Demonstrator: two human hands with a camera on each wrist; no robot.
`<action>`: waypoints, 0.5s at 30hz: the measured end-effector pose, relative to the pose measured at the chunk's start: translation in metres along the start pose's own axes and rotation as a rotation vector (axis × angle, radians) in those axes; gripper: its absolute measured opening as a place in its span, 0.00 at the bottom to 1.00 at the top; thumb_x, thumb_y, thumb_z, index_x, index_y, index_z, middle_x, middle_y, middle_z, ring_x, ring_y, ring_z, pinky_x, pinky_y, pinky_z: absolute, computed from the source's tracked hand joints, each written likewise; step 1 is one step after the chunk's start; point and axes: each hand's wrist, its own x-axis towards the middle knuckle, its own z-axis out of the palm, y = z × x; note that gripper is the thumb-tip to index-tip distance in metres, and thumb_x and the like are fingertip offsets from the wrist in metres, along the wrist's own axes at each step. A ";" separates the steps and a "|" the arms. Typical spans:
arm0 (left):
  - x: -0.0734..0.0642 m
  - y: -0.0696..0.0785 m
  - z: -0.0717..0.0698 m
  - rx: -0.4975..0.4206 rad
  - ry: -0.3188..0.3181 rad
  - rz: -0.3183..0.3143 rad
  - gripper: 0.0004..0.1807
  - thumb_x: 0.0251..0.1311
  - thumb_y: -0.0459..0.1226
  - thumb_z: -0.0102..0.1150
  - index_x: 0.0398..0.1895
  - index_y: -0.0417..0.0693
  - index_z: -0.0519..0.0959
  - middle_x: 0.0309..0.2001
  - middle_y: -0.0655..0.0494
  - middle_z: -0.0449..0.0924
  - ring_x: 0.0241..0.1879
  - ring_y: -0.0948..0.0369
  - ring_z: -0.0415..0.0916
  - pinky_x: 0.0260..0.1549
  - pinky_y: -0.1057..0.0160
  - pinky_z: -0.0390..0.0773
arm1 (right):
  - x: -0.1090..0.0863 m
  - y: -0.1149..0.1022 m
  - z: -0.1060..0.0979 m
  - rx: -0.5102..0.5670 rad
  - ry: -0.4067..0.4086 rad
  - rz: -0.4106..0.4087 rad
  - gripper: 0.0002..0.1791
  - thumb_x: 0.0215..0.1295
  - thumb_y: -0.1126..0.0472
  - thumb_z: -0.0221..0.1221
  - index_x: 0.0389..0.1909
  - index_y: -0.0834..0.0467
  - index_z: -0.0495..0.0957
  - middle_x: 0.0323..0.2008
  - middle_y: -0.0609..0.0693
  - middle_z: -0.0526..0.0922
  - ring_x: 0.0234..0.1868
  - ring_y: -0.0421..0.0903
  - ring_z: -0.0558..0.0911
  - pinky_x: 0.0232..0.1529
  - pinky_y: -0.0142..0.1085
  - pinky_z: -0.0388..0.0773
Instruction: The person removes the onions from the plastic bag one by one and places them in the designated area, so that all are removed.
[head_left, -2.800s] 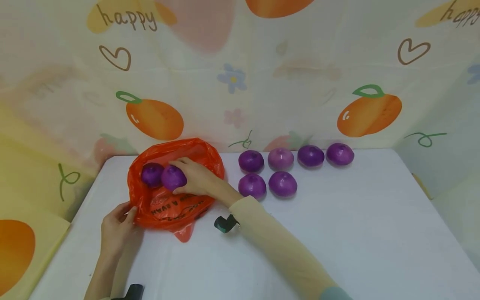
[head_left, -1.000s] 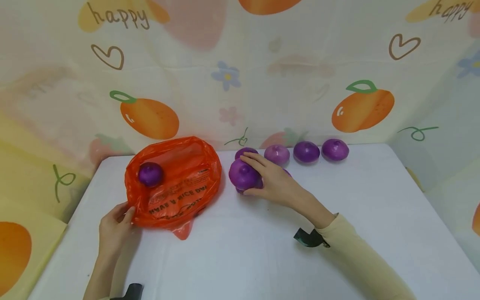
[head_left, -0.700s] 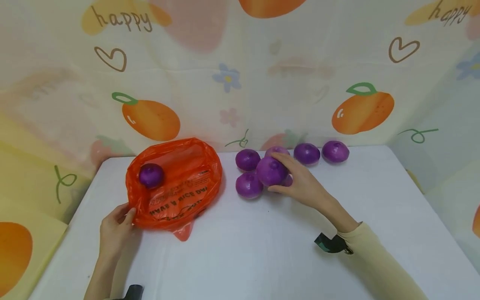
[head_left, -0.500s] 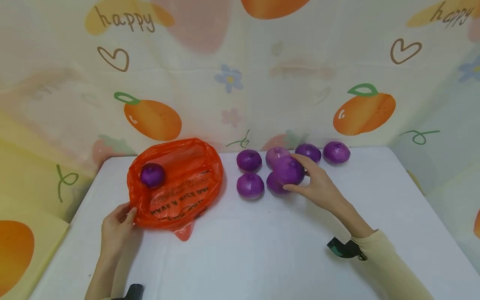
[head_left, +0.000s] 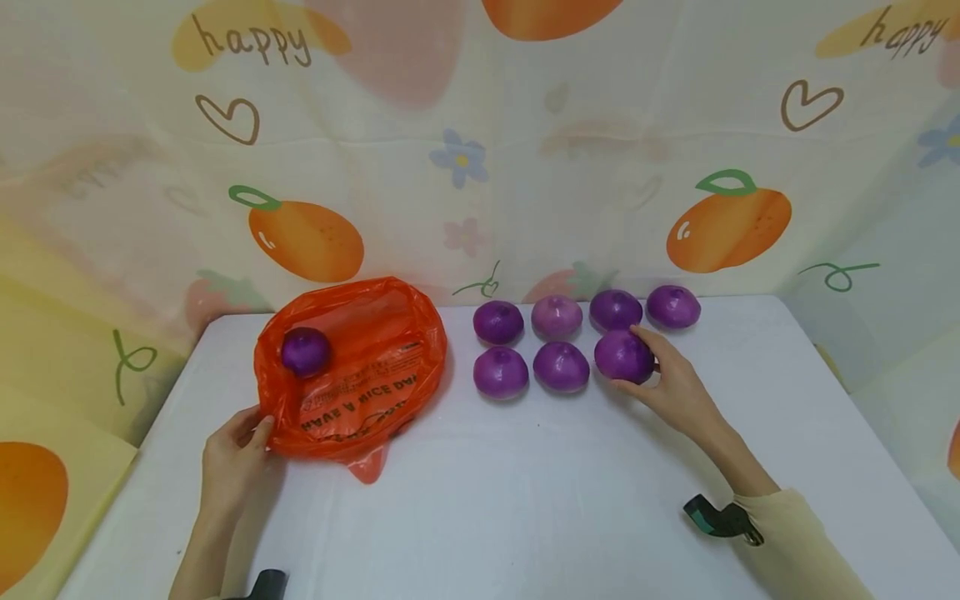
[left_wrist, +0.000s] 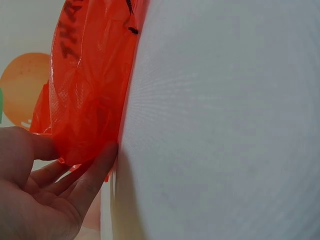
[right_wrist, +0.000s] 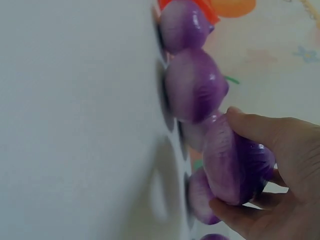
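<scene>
My right hand (head_left: 675, 392) grips a purple onion (head_left: 624, 357) at the right end of the front row, thumb on the near side and fingers on the far side. In the right wrist view this onion (right_wrist: 235, 162) sits between thumb and fingers, overlapping the ones behind. My left hand (head_left: 234, 458) pinches the near left edge of a red plastic bag (head_left: 360, 446), which lies with its mouth spread wide. One dark purple onion (head_left: 305, 352) rests inside the bag. In the left wrist view, thumb and fingers (left_wrist: 92, 180) hold the bag's edge (left_wrist: 95, 125).
Behind the held onion runs a back row of several onions, among them a paler one (head_left: 557, 317). Two front-row onions (head_left: 501, 372) stand left of it. A printed cloth (head_left: 525, 167) hangs behind the white table (head_left: 480, 517).
My right hand has lifted an onion out of the bag and carried it right, past the two front-row onions, lowering it beside them. The left hand has stayed on the bag.
</scene>
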 end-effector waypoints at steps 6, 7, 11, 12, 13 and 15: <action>-0.001 0.000 0.001 -0.006 0.003 -0.012 0.26 0.74 0.43 0.44 0.68 0.35 0.67 0.63 0.35 0.71 0.51 0.54 0.76 0.30 0.80 0.76 | 0.002 0.017 0.008 -0.008 -0.026 -0.001 0.46 0.54 0.60 0.72 0.69 0.70 0.60 0.65 0.69 0.66 0.64 0.66 0.68 0.61 0.59 0.67; -0.001 0.000 0.001 -0.003 0.007 -0.009 0.26 0.74 0.43 0.45 0.67 0.35 0.67 0.62 0.35 0.72 0.48 0.58 0.77 0.30 0.79 0.76 | 0.002 0.020 0.009 -0.016 -0.028 -0.002 0.46 0.54 0.59 0.72 0.69 0.70 0.60 0.65 0.69 0.66 0.64 0.66 0.67 0.62 0.59 0.65; 0.000 0.000 0.001 0.001 0.012 -0.004 0.25 0.74 0.42 0.45 0.67 0.35 0.68 0.62 0.36 0.73 0.46 0.62 0.77 0.31 0.79 0.76 | 0.004 0.025 0.010 -0.041 -0.045 0.017 0.48 0.56 0.57 0.71 0.70 0.71 0.56 0.67 0.71 0.62 0.67 0.68 0.63 0.66 0.60 0.59; 0.000 0.000 0.001 0.000 0.006 -0.007 0.26 0.74 0.42 0.44 0.67 0.35 0.67 0.62 0.35 0.72 0.48 0.58 0.77 0.31 0.80 0.76 | 0.004 0.025 0.009 -0.043 -0.055 0.027 0.49 0.56 0.56 0.71 0.71 0.71 0.55 0.68 0.72 0.61 0.68 0.68 0.62 0.66 0.61 0.58; 0.000 0.000 0.001 -0.003 0.001 -0.011 0.26 0.74 0.43 0.44 0.68 0.35 0.67 0.63 0.35 0.71 0.51 0.54 0.76 0.31 0.80 0.75 | 0.004 0.025 0.008 -0.045 -0.066 0.035 0.50 0.57 0.56 0.71 0.72 0.71 0.54 0.69 0.72 0.60 0.68 0.69 0.61 0.66 0.61 0.57; -0.001 0.000 0.000 -0.008 -0.005 -0.019 0.27 0.74 0.43 0.43 0.69 0.35 0.66 0.64 0.35 0.70 0.56 0.46 0.73 0.31 0.81 0.75 | 0.005 0.024 0.007 -0.053 -0.080 0.035 0.51 0.57 0.55 0.71 0.72 0.71 0.52 0.69 0.73 0.58 0.69 0.70 0.59 0.66 0.61 0.57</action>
